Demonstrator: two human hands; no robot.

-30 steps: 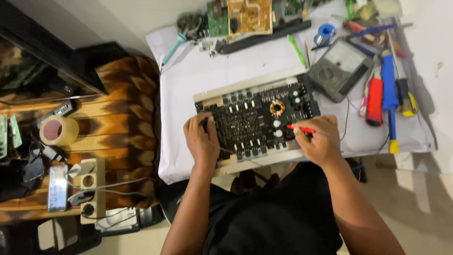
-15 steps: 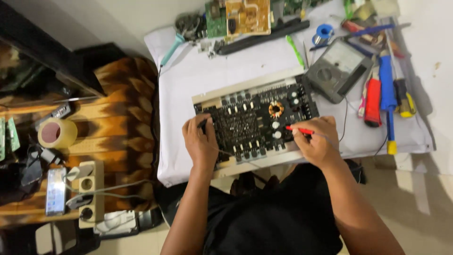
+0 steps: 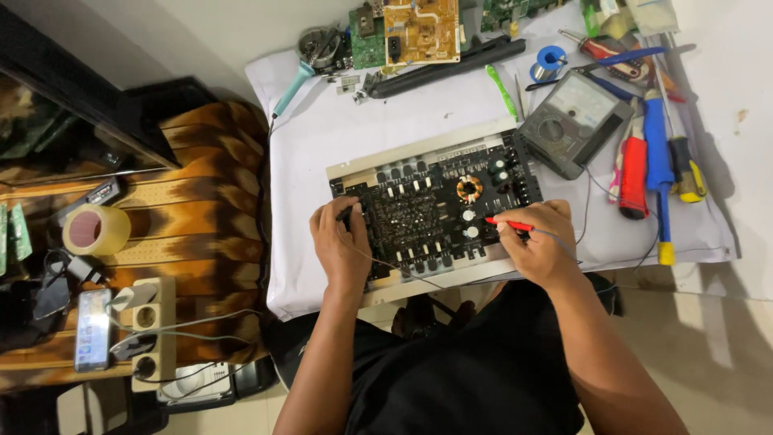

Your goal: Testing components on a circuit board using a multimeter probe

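Black and crowded with components, the circuit board lies in its pale frame on the white-covered tabletop, directly under both hands. The right hand is closed around a red probe, whose tip touches the board's right part below a copper coil. The left hand pinches a black probe against the board's left edge. A grey multimeter sits just beside the board, with screwdrivers further right.
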